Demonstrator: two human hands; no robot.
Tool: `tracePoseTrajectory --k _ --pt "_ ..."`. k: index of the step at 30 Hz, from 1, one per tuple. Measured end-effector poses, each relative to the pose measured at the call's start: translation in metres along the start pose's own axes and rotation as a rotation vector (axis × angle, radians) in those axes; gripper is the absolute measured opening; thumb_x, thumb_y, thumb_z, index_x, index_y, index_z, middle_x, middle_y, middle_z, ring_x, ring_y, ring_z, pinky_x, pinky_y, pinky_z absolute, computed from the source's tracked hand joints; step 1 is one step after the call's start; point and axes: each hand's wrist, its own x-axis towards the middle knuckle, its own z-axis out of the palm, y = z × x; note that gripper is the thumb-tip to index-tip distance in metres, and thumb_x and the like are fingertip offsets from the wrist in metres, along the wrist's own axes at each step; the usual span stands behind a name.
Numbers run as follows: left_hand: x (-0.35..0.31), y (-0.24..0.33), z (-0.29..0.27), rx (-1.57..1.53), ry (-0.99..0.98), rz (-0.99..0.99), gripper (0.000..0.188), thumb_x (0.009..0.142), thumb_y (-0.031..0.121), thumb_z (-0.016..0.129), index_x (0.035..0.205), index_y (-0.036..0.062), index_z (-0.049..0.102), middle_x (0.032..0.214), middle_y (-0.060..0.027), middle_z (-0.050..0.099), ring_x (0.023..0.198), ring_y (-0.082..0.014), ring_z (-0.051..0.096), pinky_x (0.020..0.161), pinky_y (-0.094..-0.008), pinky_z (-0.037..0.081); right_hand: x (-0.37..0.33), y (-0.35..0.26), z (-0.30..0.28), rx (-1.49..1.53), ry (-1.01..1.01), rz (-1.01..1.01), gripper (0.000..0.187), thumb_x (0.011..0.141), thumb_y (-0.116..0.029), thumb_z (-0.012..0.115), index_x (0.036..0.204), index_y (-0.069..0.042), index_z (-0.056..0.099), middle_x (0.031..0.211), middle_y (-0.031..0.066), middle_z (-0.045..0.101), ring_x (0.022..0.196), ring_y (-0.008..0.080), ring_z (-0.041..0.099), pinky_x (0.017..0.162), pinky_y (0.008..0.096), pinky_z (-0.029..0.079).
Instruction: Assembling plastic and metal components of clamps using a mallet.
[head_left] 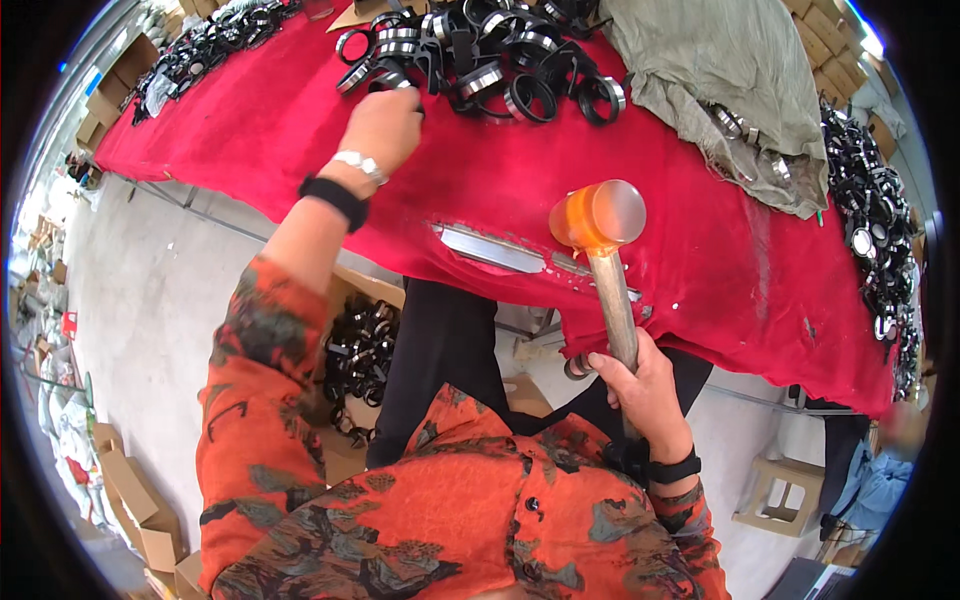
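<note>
My left hand [383, 132] reaches to the near edge of a pile of black ring-shaped parts with shiny metal bands [480, 78] on the red-covered table. Its fingers are curled against the parts, and the tips are hidden. In my right hand [650, 395] is the wooden handle of a mallet [598, 217], held upright over the table's front edge. The mallet's head is orange with a pale, rounded face. A small metallic ring-like piece [577, 367] shows beside my right fingers; whether they touch it I cannot tell.
A red cloth [700, 190] covers the table, torn at its front edge over a metal strip [490, 248]. Grey-green fabric [710, 70] drapes over parts at the back right. More parts heap at far left [205, 55] and right [875, 200]. Below stands a box of black parts [360, 345].
</note>
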Motion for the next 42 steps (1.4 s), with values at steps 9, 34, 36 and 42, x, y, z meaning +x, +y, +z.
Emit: tracePoseTrajectory --k 9,34,36,42 --pt "-0.149 0.046 -0.052 -1.422 -0.203 -0.521 0.008 0.094 0.008 0.045 0.095 0.0023 0.050 0.089 -0.0095 0.062 0.083 -0.0188 0.063 0.075 -0.0293 0.050 0.005 -0.002 -0.004 0.016 -0.019 -0.004 0.030 0.082 -0.024 0.071 0.091 0.000 0.054 0.063 0.0003 0.052 0.048 0.0064 0.048 0.043 0.0232 0.039" --pt "-0.182 0.108 0.021 -1.575 -0.131 -0.472 0.027 0.098 0.023 0.048 0.080 0.0032 0.051 0.069 -0.0019 0.053 0.063 -0.0101 0.050 0.061 -0.0252 0.043 -0.023 -0.058 0.014 -0.478 0.006 -0.307 0.035 0.078 -0.022 0.075 0.098 -0.001 0.054 0.073 0.0144 0.060 0.062 0.0246 0.059 0.060 0.0328 0.047" --pt "-0.180 0.110 0.021 -1.555 -0.132 -0.488 0.026 0.098 0.023 0.048 0.080 0.0036 0.051 0.068 -0.0012 0.053 0.062 -0.0093 0.050 0.059 -0.0245 0.042 -0.020 -0.069 0.026 -0.408 0.032 -0.445 0.037 0.078 -0.024 0.075 0.098 -0.001 0.054 0.074 0.0165 0.060 0.063 0.0320 0.059 0.059 0.0346 0.048" --pt "-0.174 0.115 0.022 -1.579 -0.171 -0.539 0.025 0.098 0.022 0.049 0.080 0.0039 0.051 0.067 -0.0003 0.052 0.062 -0.0086 0.051 0.058 -0.0241 0.042 0.026 -0.067 0.039 -0.636 -0.125 -0.460 0.038 0.082 -0.026 0.071 0.093 0.002 0.047 0.069 0.0193 0.057 0.058 0.0356 0.058 0.052 0.0388 0.047"
